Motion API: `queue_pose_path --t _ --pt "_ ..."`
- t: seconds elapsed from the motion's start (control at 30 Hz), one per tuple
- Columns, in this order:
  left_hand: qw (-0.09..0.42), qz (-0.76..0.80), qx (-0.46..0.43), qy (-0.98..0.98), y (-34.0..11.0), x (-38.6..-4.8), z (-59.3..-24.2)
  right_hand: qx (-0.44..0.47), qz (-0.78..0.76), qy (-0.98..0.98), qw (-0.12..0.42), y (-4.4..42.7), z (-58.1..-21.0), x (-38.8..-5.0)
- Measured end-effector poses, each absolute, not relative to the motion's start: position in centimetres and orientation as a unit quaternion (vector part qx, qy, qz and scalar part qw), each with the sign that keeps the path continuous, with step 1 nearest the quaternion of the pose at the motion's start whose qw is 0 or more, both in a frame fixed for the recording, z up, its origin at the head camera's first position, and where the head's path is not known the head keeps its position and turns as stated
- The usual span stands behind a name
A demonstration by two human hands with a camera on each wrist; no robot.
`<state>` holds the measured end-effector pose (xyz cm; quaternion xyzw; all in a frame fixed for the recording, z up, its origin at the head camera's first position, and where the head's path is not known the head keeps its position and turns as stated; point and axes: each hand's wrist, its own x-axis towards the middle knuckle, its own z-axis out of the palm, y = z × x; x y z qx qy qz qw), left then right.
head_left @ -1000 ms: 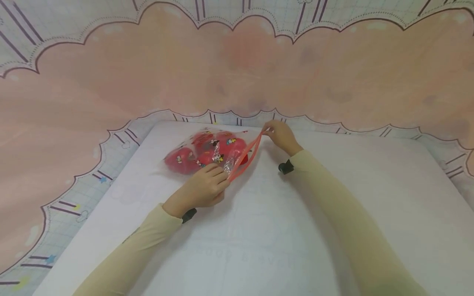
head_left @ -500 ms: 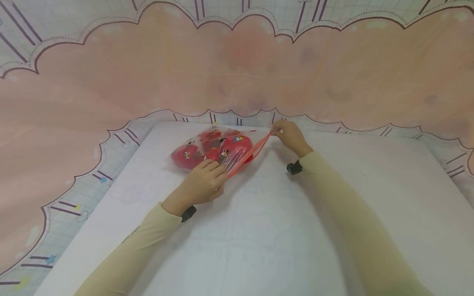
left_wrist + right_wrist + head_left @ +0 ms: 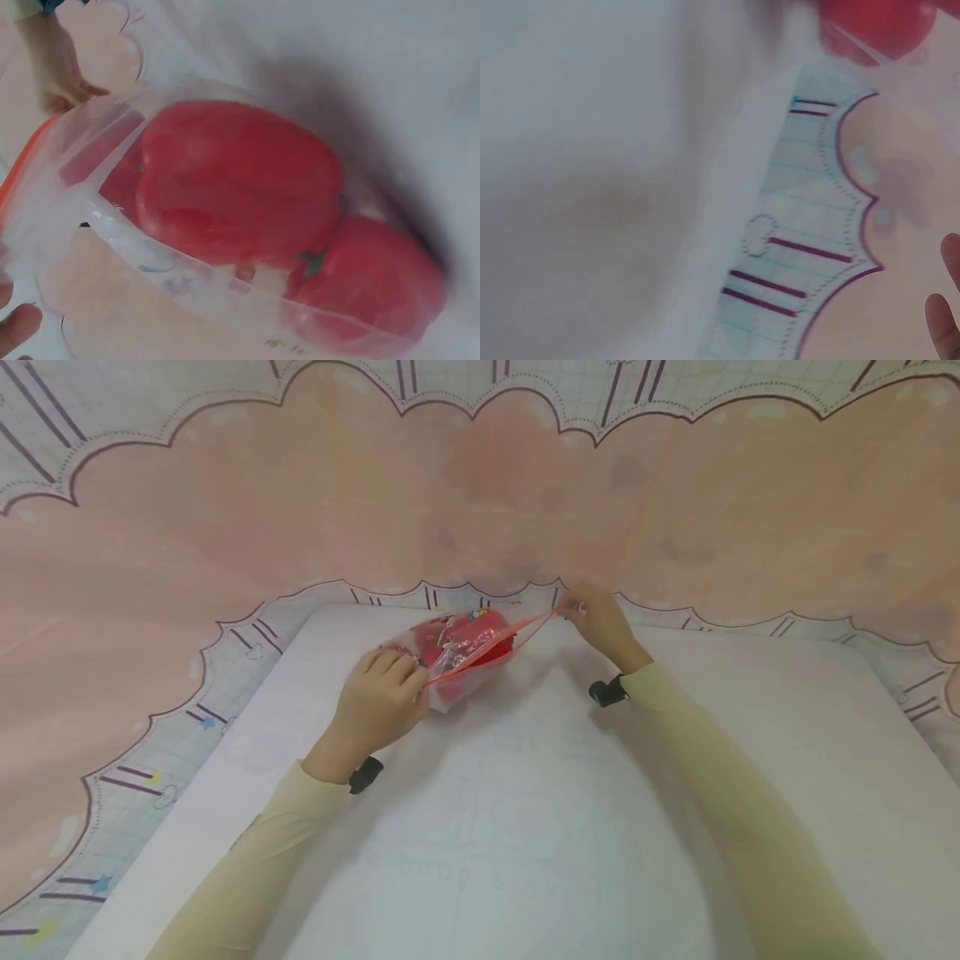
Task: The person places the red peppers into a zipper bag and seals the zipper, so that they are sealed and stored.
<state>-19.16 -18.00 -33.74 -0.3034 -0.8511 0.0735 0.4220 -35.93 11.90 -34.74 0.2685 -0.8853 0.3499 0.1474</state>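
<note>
A clear zip bag with small cartoon prints and an orange-red edge holds several red bell peppers. A green stem shows on one smaller bell pepper in the left wrist view. My left hand grips the left end of the bag's mouth, its fingers bent over the plastic. At the other end, my right hand pinches the orange edge between thumb and fingers. The edge is stretched between both hands, and its two sides stand apart. The bag appears lifted, with its shadow below. My left hand hides part of the bag.
A white table lies beneath, its far edge just behind the bag. Beyond it hangs a peach-coloured cloth with scalloped, striped borders. Each wrist wears a small black camera.
My left hand has moved left and up, while my right hand has moved slightly right and up. The bag has turned and risen, and its mouth now gapes toward the front.
</note>
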Motion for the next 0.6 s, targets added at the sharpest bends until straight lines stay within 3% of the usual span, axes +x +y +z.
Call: queue_pose_path --t 0.4,0.6 --pt "0.512 0.041 -0.214 -0.831 -19.5 -19.8 -29.2 0.27 0.373 -0.868 0.186 10.3 -31.1 -36.2" --pt "0.522 0.04 -0.205 -0.827 -19.5 -19.8 -28.9 0.261 0.376 -0.867 0.198 10.0 -30.8 -36.1"
